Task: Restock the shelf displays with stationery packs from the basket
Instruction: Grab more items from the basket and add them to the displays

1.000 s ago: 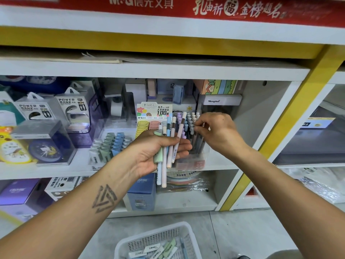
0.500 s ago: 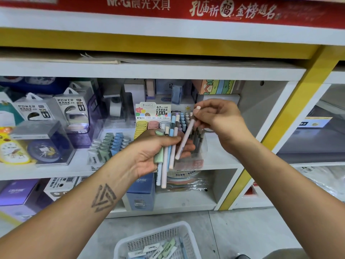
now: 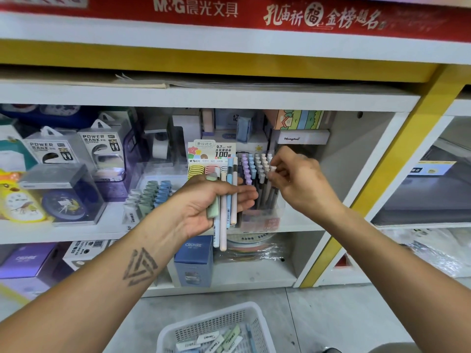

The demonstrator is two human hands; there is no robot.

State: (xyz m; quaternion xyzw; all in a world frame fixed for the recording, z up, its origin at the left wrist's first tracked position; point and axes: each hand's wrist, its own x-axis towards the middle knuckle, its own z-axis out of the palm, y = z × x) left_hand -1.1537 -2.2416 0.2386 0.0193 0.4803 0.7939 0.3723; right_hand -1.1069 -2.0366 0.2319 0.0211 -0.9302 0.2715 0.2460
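Head view: right hand (image 3: 298, 182) pinching the cap end of a pen (image 3: 272, 169), upright, tip down, entering the right side of the pen holder (image 3: 262, 215) on the shelf (image 3: 76, 231). Left hand (image 3: 204, 207), just left of the holder, curled round spare pens (image 3: 226, 200), long axes vertical, caps up, lower ends hanging below the palm. Right hand nearer the slots. Basket (image 3: 216, 329) on the floor below, packs inside.

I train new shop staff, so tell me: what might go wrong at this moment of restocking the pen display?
The left hand holds its spare pens loosely over open fingers, so one may slip to the floor. The right hand pinches a pen into a crowded clear holder; it may jam or topple neighbours.
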